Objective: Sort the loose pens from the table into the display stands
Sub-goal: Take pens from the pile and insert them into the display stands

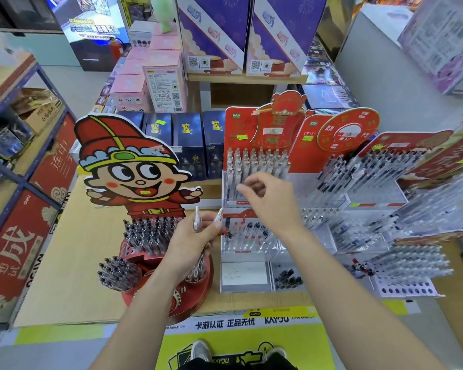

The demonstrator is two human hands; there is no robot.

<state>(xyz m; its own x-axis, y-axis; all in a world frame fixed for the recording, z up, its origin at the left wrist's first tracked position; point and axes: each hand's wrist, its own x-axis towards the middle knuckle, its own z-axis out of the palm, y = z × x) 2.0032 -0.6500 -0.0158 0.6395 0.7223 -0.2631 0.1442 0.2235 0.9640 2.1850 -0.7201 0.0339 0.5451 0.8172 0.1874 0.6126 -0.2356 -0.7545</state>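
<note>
At the near middle of the surface (91, 249), the left hand (193, 239) is raised over a round red stand (171, 303), its fingers (215, 226) curled round two clear pens (197, 220) whose tips point up and away. The red stand carries one cartoon figure (134, 166) at its back, and two bunches of dark-capped pens (150, 233) stand in it clear of the arm.

Just to the right stands a clear stepped stand (247, 256) with a red backboard. Its far tier is packed with upright white pens (257, 161), and a nearer tier holds a few pens with black and red ends. The right hand (269, 200) reaches over this stand, its fingers (245, 186) curled in at the front row of white pens; whether they pinch one I cannot tell.

Further right, a tilted stand (406, 263) holds rows of clear pens. Far behind, four dark blue boxes (186, 134) stand in a row, with two tall purple boxes (214, 30) on a shelf above. Two shoes (199, 351) show at the near edge.
</note>
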